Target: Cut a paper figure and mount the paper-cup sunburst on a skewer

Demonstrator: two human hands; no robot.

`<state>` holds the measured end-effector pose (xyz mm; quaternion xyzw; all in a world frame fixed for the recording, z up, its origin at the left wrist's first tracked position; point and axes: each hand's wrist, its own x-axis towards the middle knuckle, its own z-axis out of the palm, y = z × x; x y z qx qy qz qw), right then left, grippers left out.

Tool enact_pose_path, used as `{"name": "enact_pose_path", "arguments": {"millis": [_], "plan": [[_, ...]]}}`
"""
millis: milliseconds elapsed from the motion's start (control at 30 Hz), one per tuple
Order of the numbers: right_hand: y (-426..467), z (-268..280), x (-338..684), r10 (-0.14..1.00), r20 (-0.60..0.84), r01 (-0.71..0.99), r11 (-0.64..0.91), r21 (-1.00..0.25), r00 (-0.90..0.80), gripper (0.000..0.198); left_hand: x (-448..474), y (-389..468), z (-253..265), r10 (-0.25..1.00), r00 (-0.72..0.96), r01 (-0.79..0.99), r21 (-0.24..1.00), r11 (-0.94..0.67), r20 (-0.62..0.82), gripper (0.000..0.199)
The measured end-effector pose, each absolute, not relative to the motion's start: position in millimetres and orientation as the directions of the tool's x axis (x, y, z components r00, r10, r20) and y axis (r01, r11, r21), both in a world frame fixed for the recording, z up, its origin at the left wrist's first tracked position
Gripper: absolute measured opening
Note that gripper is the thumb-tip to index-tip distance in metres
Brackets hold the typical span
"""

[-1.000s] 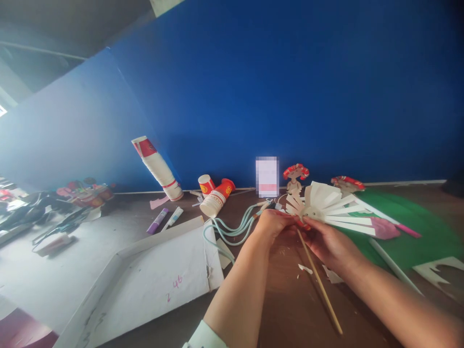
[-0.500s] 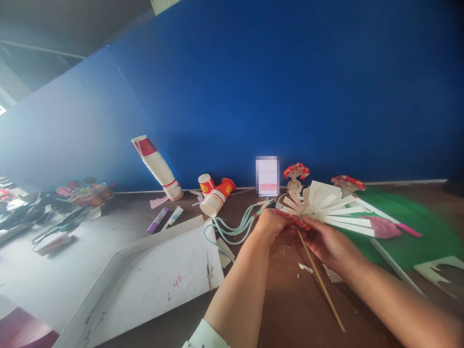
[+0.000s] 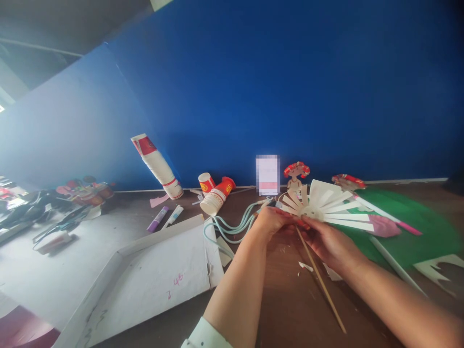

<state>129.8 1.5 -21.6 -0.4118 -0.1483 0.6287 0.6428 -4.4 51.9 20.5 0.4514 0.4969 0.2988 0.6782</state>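
Both hands are closed on a paper-cup craft (image 3: 313,209), its white sides cut into strips that fan outward. Two small dark eye-like spots show on its middle, and a bit of red shows between the fingers. My left hand (image 3: 274,220) pinches its left lower edge. On the other side, my right hand (image 3: 328,241) grips the lower right edge. A thin wooden stick (image 3: 322,282) slants down from beneath the fingers toward the table's front; its top end is hidden, so I cannot tell whether it is held or joined to the craft.
Left of my arms lies a white box lid (image 3: 155,285). Behind it are a glue stick (image 3: 158,219), paper cups (image 3: 213,198), a tall cup stack (image 3: 157,166) and pale cables (image 3: 232,232). A green sheet (image 3: 416,227) lies right, and a blue partition (image 3: 253,87) rises behind.
Both hands keep their hold on the paper-cup craft with barely any movement. The view has shifted very slightly.
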Motion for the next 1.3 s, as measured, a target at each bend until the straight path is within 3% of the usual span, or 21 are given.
{"name": "enact_pose_path", "arguments": {"millis": [300,900,1300], "plan": [[0.5,-20.9,128.5,0.94,-0.311,-0.667,-0.141,-0.732,0.142,0.01,-7.9,49.1,28.1,0.855,0.308,0.11,0.908,0.404,-0.418,0.027],[-1.4,-21.3,129.2,0.955,-0.288,-0.626,-0.18,-0.759,0.073,0.008,-18.1,55.7,13.3,0.787,0.469,0.054,0.902,0.428,-0.401,0.039],[-0.2,-25.5,129.3,0.961,-0.27,-0.617,-0.182,-0.766,0.051,0.005,-17.4,56.9,9.5,0.799,0.456,0.042,0.906,0.421,-0.393,0.037]]}}
